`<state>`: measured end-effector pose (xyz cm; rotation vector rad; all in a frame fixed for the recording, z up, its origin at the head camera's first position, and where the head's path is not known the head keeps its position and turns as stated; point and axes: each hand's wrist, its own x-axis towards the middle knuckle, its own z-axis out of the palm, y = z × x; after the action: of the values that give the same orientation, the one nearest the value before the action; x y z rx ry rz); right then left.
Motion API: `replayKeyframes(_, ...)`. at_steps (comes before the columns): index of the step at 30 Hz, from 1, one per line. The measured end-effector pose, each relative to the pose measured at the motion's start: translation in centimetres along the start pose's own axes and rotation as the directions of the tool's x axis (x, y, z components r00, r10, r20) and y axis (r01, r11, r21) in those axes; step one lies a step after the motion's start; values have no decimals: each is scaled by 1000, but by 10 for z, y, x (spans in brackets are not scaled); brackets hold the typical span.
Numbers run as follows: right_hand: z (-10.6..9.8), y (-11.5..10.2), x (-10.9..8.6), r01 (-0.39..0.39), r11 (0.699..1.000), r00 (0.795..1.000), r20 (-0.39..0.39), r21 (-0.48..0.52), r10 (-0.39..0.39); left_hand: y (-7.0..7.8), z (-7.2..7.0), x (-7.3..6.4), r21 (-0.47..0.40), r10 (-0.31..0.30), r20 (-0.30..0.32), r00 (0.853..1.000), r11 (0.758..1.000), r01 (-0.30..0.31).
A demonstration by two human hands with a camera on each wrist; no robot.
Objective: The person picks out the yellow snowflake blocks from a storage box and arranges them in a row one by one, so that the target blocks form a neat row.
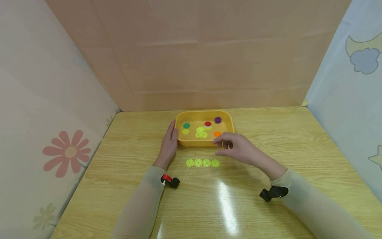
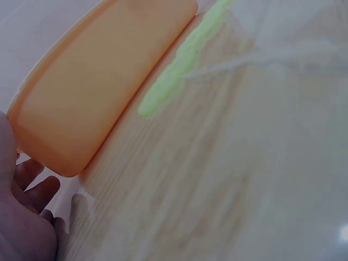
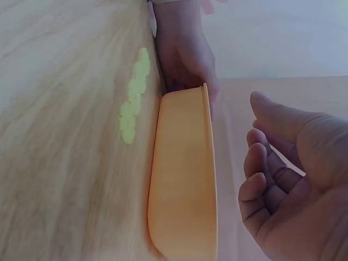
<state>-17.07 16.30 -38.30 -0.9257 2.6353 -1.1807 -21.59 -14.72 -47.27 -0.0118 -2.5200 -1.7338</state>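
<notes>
A yellow-orange plastic tray [image 1: 197, 143] stands on the table and holds several small notched flower discs. My left hand [image 1: 168, 144] rests along the tray's left outer wall; in the left wrist view its fingers [image 2: 44, 191] are relaxed beside the tray's end. Near the tray's front right corner my right hand [image 1: 238, 148] hovers, thumb and forefinger apart and the other fingers loosely bent. Nothing shows between its fingers [image 3: 254, 187] in the right wrist view. In front of the tray lies a straight row of several yellow-green flower discs [image 1: 198, 163], side by side.
Inside the tray are more yellow-green discs [image 1: 200, 131], a green disc [image 1: 186, 125], a red disc [image 1: 207, 123], a purple disc [image 1: 218, 120] and an orange disc [image 1: 217, 134]. Fabric screens [image 1: 197, 59] rise behind and at both sides of the wooden table [image 1: 134, 139].
</notes>
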Motion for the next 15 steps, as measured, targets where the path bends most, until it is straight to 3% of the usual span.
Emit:
replayKeyframes(7,-5,-5,19,1,1000,997,-79,5,-1,0,0,0,8,-1,-6,1000,1000,1)
replayKeyframes(15,-1,-7,49,-24,1000,993,-113,17,26,-4,0,2,7,3,-2,1000,1000,-3)
